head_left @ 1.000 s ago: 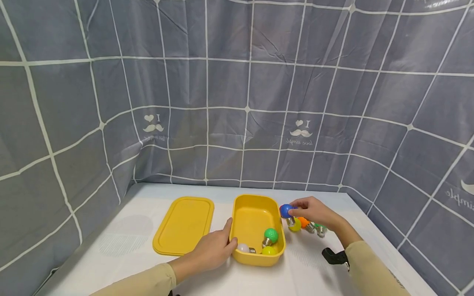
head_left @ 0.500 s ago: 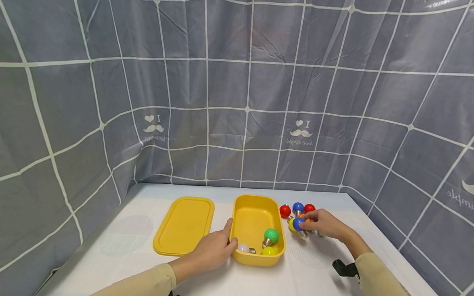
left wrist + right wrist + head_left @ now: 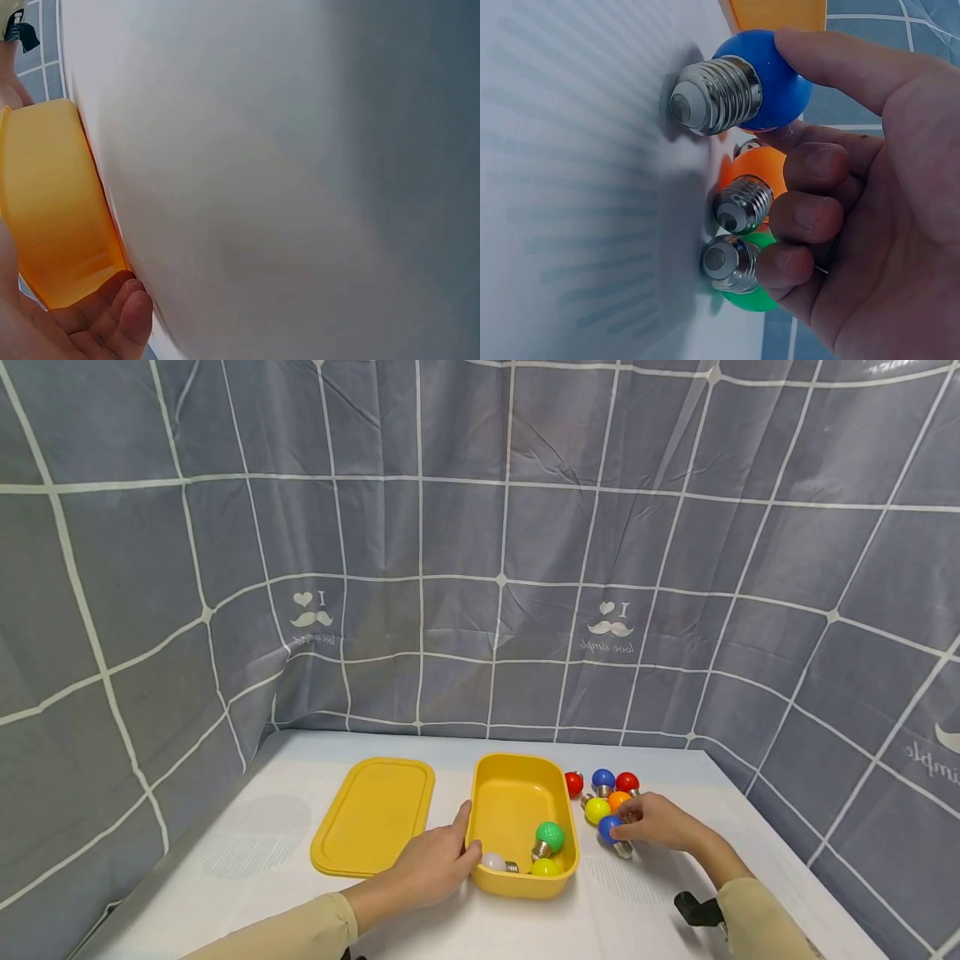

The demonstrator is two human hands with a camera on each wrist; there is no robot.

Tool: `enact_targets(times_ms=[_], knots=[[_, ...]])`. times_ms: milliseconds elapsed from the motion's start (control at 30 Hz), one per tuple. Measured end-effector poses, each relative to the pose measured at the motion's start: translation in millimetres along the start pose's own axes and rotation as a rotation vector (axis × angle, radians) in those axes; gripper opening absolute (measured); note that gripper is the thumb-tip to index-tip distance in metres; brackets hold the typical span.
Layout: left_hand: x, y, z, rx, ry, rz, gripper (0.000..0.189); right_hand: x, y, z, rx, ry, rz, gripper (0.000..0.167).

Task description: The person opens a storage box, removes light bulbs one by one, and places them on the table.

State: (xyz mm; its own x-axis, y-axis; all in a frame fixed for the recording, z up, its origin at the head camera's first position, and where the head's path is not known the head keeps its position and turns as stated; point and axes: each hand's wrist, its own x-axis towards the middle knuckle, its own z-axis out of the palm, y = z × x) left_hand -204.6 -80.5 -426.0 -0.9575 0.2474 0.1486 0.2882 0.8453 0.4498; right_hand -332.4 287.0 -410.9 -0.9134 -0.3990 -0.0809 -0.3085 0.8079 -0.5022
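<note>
My right hand (image 3: 660, 822) pinches a blue light bulb (image 3: 769, 79) between thumb and index finger, low over the table, its metal screw base pointing away from the palm. Behind that hand's curled fingers, an orange bulb (image 3: 759, 169) and a green bulb (image 3: 754, 296) show in the right wrist view. A yellow bulb (image 3: 597, 811) lies just left of the orange one. My left hand (image 3: 427, 864) rests against the left wall of an open yellow box (image 3: 517, 767). Inside the box lie a green bulb (image 3: 550, 837), a white bulb (image 3: 492, 862) and a yellow bulb (image 3: 545, 867).
A flat yellow lid (image 3: 372, 817) lies on the white tabletop left of the box. Past the right hand are another blue bulb (image 3: 603, 778) and two red bulbs, one (image 3: 627, 782) to the right, one (image 3: 573, 784) near the box wall. Grey checked curtain (image 3: 450, 543) surrounds the table.
My right hand has moved right and nearer to me with the blue bulb, away from the box edge. The red bulb by the box has shifted slightly left. My left hand stays put.
</note>
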Motion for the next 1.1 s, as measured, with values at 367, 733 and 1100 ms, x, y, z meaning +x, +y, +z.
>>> enact_targets(times_ms=[367, 733, 1100], knots=[[-0.7, 1.1, -0.9, -0.002, -0.005, 0.001, 0.068, -3.0, -1, 0, -0.003, 0.022, 0.005, 0.039], [0.9, 0.9, 0.0, -0.011, -0.013, -0.017, 0.068, 1.5, -26, -9, 0.035, 0.034, -0.102, 0.031], [2.6, -0.7, 2.1, 0.000, -0.005, -0.005, 0.068, 6.2, -72, -13, -0.001, -0.068, -0.214, 0.034]])
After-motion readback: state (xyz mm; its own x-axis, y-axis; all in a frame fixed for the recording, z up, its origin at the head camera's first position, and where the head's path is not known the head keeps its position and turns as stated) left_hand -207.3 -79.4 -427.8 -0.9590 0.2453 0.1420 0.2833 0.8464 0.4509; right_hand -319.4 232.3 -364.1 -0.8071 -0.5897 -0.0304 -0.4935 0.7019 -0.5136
